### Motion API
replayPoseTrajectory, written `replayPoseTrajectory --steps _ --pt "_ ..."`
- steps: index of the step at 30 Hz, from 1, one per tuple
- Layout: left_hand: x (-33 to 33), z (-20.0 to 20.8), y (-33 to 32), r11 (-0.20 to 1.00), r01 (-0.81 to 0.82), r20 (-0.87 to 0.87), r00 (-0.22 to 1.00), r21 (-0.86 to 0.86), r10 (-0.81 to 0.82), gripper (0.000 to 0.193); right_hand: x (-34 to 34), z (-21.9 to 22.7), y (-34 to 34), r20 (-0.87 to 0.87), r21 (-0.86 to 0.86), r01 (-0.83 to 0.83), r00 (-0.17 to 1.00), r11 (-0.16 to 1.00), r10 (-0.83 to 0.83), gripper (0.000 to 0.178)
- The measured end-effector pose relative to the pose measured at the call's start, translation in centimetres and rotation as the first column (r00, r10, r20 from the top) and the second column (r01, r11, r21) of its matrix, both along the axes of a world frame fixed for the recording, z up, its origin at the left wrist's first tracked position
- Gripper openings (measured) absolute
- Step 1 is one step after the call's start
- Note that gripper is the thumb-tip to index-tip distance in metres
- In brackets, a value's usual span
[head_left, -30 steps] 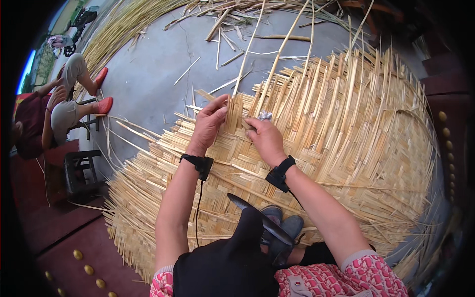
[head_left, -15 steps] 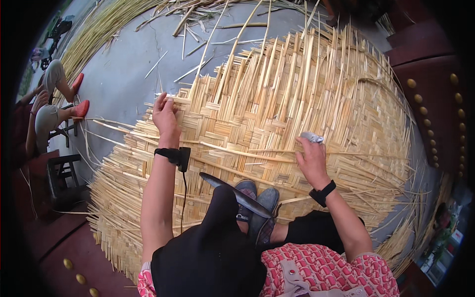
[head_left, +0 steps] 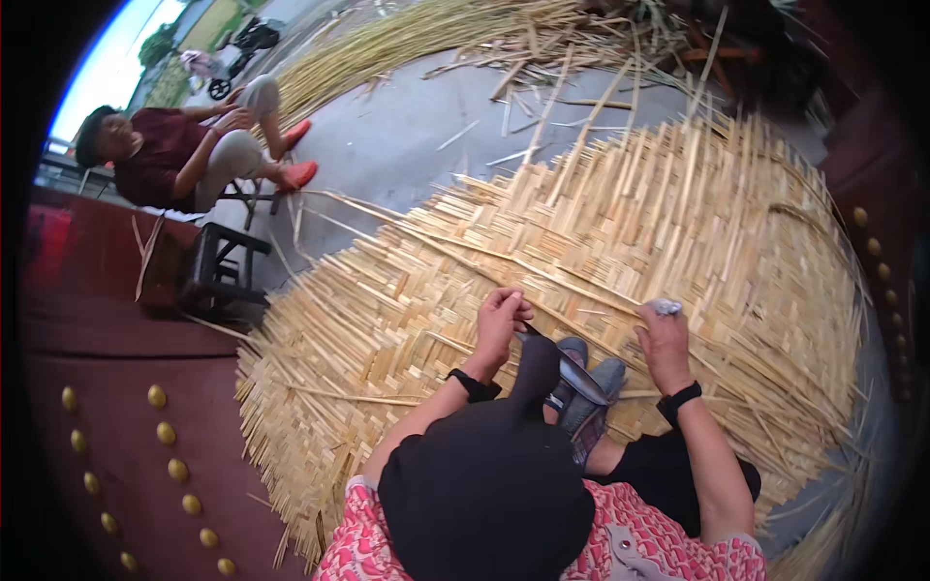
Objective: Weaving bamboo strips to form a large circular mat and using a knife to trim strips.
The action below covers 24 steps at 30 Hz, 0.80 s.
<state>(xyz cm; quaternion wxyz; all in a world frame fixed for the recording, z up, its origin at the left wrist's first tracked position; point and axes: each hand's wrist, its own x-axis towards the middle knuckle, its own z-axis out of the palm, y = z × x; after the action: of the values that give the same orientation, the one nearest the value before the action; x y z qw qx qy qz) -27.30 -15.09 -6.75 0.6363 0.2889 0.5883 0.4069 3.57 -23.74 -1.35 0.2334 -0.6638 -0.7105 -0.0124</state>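
My left hand (head_left: 502, 327) is closed in a pinch just above the mat, beside the upper end of a long, dark curved blade (head_left: 581, 380). What its fingers hold is hidden. The blade slants over my shoes, with part of it behind my knee. My right hand (head_left: 666, 347) has its fingers closed at the end of a long pale cane strip (head_left: 572, 283); a silvery wrapping (head_left: 665, 306) covers a fingertip. Under both hands spreads a large woven mat (head_left: 668, 208) of flat split strips, its edges ragged with loose ends.
My shoes (head_left: 606, 376) stand on the mat. A person (head_left: 155, 145) in red shoes sits at the far left, near a black stool (head_left: 215, 269). Long stalks (head_left: 407, 44) and scraps (head_left: 542, 77) lie beyond the mat. Studded dark-red panels (head_left: 126, 407) flank both sides.
My left hand has come back from the mat's far-left edge toward my knee and the blade. My right hand stays by the strip's end. The view has swung, showing more of the seated person.
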Motion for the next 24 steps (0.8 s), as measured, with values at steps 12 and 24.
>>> replayPoseTrajectory --steps 12,24 --pt "3.3 2.9 -1.7 0.887 0.428 0.56 0.783 -0.174 -0.269 0.034 1.2 -0.5 -8.1 -0.286 -0.274 -0.103 0.958 0.956 0.021 0.018" --pt "0.7 -1.0 5.2 1.0 -0.01 0.194 0.981 0.013 0.007 0.04 6.9 4.1 -7.0 -0.543 -0.481 -0.143 0.823 0.865 -0.166 0.03"
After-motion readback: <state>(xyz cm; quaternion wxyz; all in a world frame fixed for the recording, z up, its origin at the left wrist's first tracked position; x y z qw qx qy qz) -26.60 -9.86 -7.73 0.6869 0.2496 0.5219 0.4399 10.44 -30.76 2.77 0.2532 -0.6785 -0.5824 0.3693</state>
